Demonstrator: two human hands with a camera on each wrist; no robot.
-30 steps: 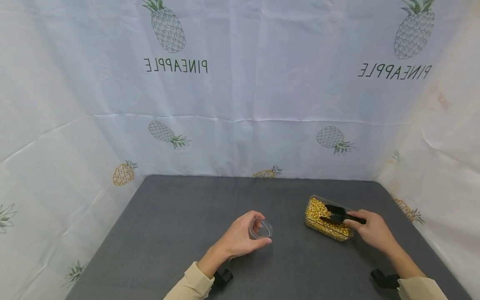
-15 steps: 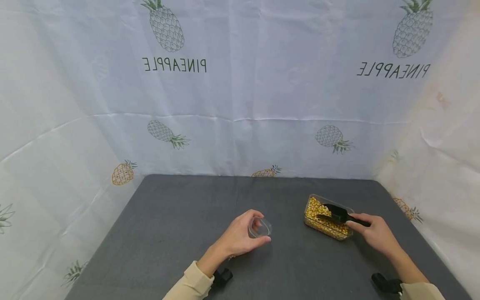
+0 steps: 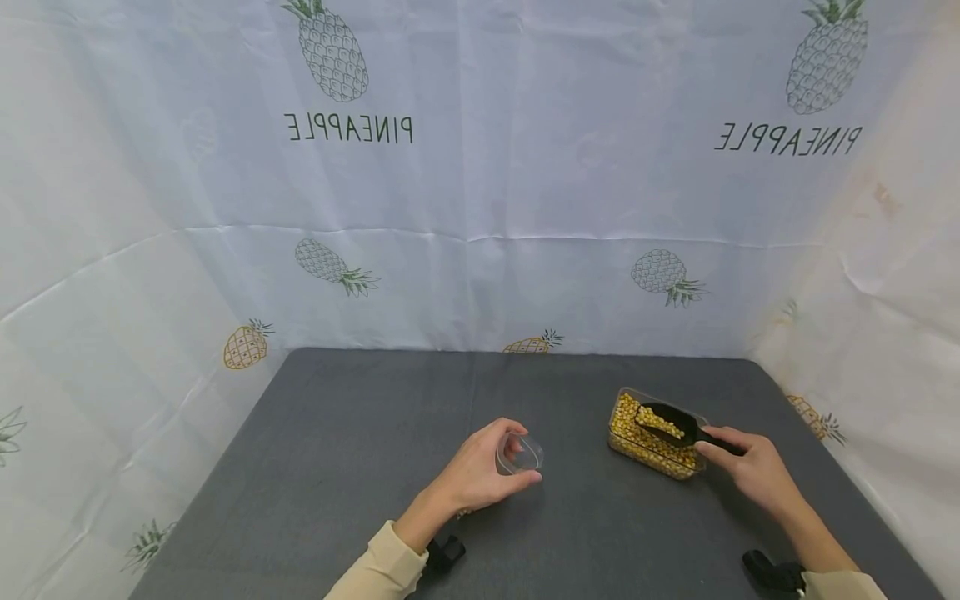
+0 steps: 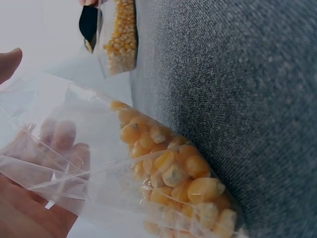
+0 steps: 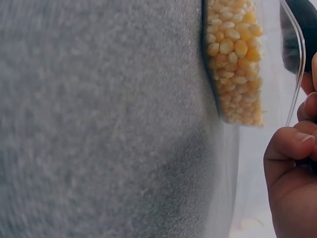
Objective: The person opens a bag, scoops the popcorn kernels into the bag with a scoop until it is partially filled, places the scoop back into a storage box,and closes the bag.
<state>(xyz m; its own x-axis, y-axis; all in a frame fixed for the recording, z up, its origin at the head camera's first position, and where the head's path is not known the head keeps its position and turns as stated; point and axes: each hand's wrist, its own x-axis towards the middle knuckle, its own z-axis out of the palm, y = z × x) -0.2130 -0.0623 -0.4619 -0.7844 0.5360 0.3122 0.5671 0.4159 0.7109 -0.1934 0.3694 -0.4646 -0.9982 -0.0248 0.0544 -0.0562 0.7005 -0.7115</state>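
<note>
My left hand [image 3: 476,475] holds a clear plastic bag [image 4: 106,171] by its mouth, thumb and fingers spread round the rim. Corn kernels [image 4: 171,173] fill the bag's lower part, near the dark cloth. To the right, my right hand [image 3: 757,468] grips the handle of a black scoop [image 3: 693,435]. Yellow kernels lie in the scoop's blade, which is over a clear rectangular container [image 3: 651,460] of corn. In the right wrist view, curled fingers [image 5: 290,148] show beside the container's rim; most of the scoop is cut off there.
A dark grey cloth [image 3: 360,450] covers the table. Behind and at both sides hangs a white curtain [image 3: 480,183] printed with pineapples. Black wrist straps [image 3: 772,573] sit at both wrists.
The scoop has come up out of the corn and levelled, with kernels now in its blade. My right hand has shifted slightly right. The left hand and bag have stayed nearly still.
</note>
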